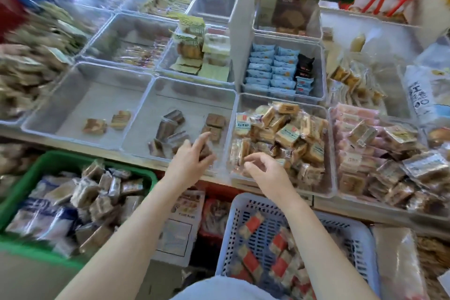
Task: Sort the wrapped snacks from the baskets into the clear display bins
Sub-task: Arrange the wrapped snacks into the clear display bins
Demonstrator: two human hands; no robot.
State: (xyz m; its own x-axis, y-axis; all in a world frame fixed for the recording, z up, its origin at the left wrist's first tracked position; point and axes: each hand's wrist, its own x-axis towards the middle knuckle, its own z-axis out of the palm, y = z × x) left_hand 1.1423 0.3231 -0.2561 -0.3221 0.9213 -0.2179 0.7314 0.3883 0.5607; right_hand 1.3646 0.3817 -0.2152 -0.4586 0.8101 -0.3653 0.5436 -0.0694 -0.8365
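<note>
Snacks (168, 129) look light, crinkly, slippery; I'd pinch the wrapper edges; left hand (192, 156) grasps a brown one, right hand (265, 168) loosely curled, empty.

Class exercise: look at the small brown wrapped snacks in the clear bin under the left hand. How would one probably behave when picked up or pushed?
The brown wrapped snacks look like small flat blocks, so one is probably light and unlikely to roll. Their glossy film wrap suggests it may slip between fingers or slide across the clear bin floor if pushed. The wrap looks thin, so hard squeezing could crush the contents.
</note>
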